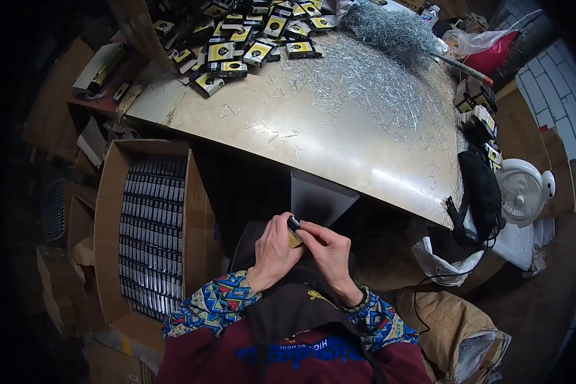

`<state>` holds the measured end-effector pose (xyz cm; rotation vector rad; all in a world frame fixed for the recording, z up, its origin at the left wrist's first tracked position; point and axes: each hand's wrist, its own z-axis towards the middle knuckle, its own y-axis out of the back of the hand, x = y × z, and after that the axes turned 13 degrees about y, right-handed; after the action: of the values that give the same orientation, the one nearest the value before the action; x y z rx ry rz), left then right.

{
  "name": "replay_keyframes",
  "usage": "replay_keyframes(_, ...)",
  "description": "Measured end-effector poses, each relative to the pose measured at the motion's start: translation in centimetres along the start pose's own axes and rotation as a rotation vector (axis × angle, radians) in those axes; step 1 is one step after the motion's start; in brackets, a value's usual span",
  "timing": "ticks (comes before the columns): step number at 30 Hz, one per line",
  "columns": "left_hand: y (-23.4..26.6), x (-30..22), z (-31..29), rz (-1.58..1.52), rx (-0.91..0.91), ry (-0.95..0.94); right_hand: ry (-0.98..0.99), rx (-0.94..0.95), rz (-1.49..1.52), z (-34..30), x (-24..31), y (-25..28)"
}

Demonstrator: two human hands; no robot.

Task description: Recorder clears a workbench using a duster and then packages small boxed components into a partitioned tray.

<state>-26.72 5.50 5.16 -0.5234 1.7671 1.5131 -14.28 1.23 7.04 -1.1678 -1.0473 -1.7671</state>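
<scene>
A small black and yellow box (294, 239) is held between my two hands above my lap, just off the table's near edge. My left hand (275, 248) wraps round its left side, fingers closed. From the right, my right hand (328, 251) pinches the box near its upper end with thumb and fingers. Much of the box is hidden by my fingers. Many similar black and yellow boxes (258, 52) are heaped at the far left of the table (249, 144). Thin bent metal wire pieces (365, 83) lie scattered across the tabletop.
At my left stands an open carton (107, 224) filled with rows of packed black boxes (150, 230). A tangled heap of wire (387, 32) rises at the back. To the right are a black bag (480, 198), a white fan (520, 192) and a brown sack (441, 320) on the floor.
</scene>
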Motion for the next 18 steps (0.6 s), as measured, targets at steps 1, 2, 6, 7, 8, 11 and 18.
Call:
replay_keyframes(1,0.1,0.0,-0.1,-0.002,-0.001,-0.002,-0.088,-0.004,0.064,0.0,-0.1,0.1)
replay_keyframes(2,0.1,0.0,-0.2,-0.006,0.017,-0.008,-0.085,-0.004,0.062,0.0,0.0,0.1)
replay_keyframes(6,0.8,0.3,-0.6,-0.045,0.008,-0.037,-0.127,-0.022,0.084,-0.1,1.2,-0.3)
replay_keyframes(7,1.0,0.5,-0.7,-0.047,0.005,-0.039,-0.157,-0.02,0.101,-0.1,1.5,-0.5)
replay_keyframes(8,1.3,0.7,-0.8,-0.052,0.002,-0.046,-0.153,-0.018,0.1,-0.3,1.6,-0.9)
replay_keyframes(11,2.0,1.0,-0.6,-0.064,-0.006,-0.059,0.016,-0.024,-0.008,-1.0,1.8,-2.1)
replay_keyframes(18,3.2,0.4,0.5,-0.13,-0.024,-0.07,0.51,-0.113,-0.373,-1.3,2.1,-4.3)
